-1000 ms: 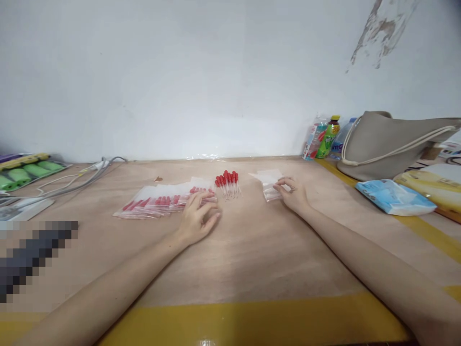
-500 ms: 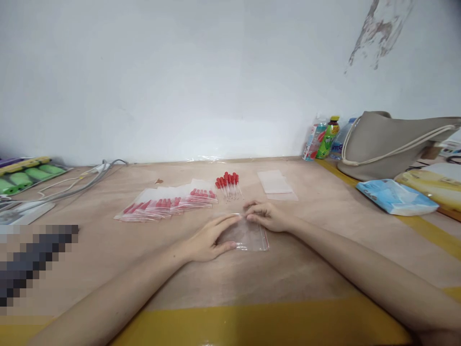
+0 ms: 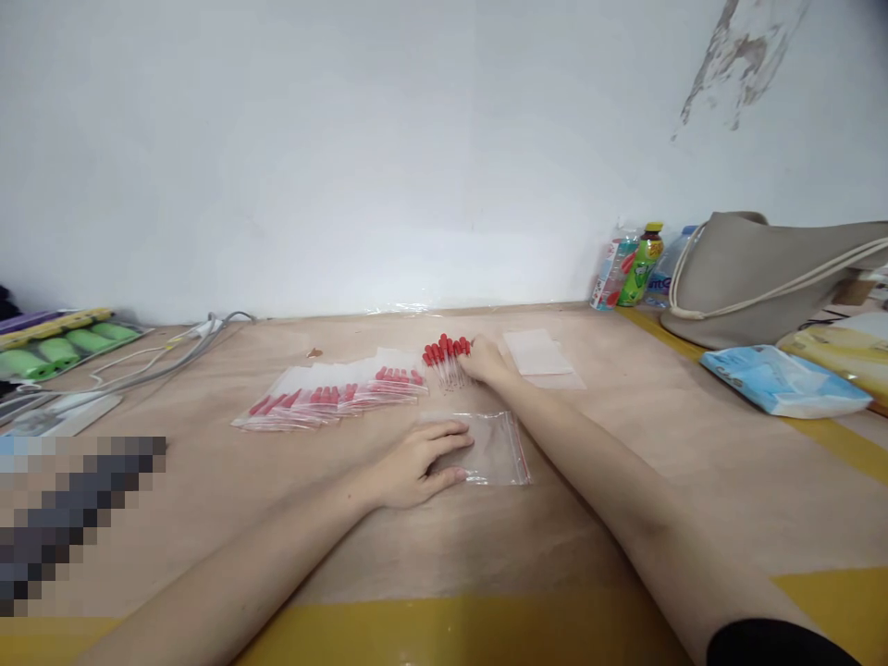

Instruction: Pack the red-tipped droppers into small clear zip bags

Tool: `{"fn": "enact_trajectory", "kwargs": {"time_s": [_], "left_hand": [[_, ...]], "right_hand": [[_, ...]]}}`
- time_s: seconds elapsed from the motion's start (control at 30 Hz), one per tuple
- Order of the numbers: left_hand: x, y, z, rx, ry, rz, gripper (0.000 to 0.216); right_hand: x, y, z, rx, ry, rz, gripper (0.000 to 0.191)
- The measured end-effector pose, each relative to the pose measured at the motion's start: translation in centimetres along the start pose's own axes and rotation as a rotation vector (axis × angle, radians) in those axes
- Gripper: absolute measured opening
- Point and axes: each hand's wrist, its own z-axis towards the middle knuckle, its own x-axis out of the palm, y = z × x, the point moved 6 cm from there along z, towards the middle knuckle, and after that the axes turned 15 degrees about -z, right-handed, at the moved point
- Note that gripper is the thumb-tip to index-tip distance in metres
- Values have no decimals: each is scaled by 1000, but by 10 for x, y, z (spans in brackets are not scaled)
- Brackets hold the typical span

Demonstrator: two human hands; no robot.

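Observation:
My left hand (image 3: 420, 462) lies with fingers apart on a clear zip bag (image 3: 496, 449), holding nothing. The bag is flat on the table, its red-edged zip end to the right. Further back, my right hand (image 3: 487, 361) pinches at the right side of a small pile of droppers (image 3: 444, 351) with red bulbs and thin clear stems. Its fingertips partly hide the dropper they close on. To the left, several filled zip bags (image 3: 333, 393) overlap in a row, with red bulbs showing through. A stack of flat bags (image 3: 541, 351) lies just right of my right hand.
Bottles (image 3: 639, 264) stand by the wall at the back right, beside a grey bag (image 3: 770, 277). A blue tissue pack (image 3: 783, 379) lies in front of them. Cables (image 3: 187, 347) and green rolls (image 3: 59, 351) are at the left. Yellow tape (image 3: 444, 629) runs along the near edge.
My right hand has left the clear bag and moved back to the dropper pile, its fingers now closed there. My left hand has stayed on the bag. The view has shifted slightly.

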Motion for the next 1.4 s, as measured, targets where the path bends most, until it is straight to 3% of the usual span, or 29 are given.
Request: {"fn": "enact_trajectory", "kwargs": {"time_s": [0.17, 0.3, 0.47, 0.57, 0.67, 0.77, 0.93, 1.1, 1.23, 1.4], "left_hand": [[0, -1, 1, 12, -8, -3, 42], [1, 1, 1, -2, -8, 6, 43], [0, 2, 1, 1, -11, 16, 43], [1, 3, 1, -8, -15, 30, 43], [0, 2, 1, -32, -45, 52, 42], [-2, 1, 2, -66, -82, 85, 38], [-2, 0, 4, -73, -70, 121, 39], [-1, 1, 4, -74, -58, 122, 39], [-1, 2, 4, -85, -54, 98, 42], [-1, 2, 4, -100, -68, 70, 47]], "right_hand": [[-4, -13, -4, -32, 32, 2, 14], [-13, -25, -11, -32, 59, 24, 19], [-22, -43, -13, 35, 60, 76, 10], [-28, -58, -20, 90, 26, 131, 39], [-30, -74, -39, 104, 39, 340, 75], [-35, -89, -65, 124, 23, 619, 86], [-41, -97, -103, 178, -54, 871, 78], [-29, -84, -114, 203, 2, 1023, 57], [-24, -81, -115, 176, 112, 1043, 31], [-28, -83, -119, -23, 391, 916, 34]]}}
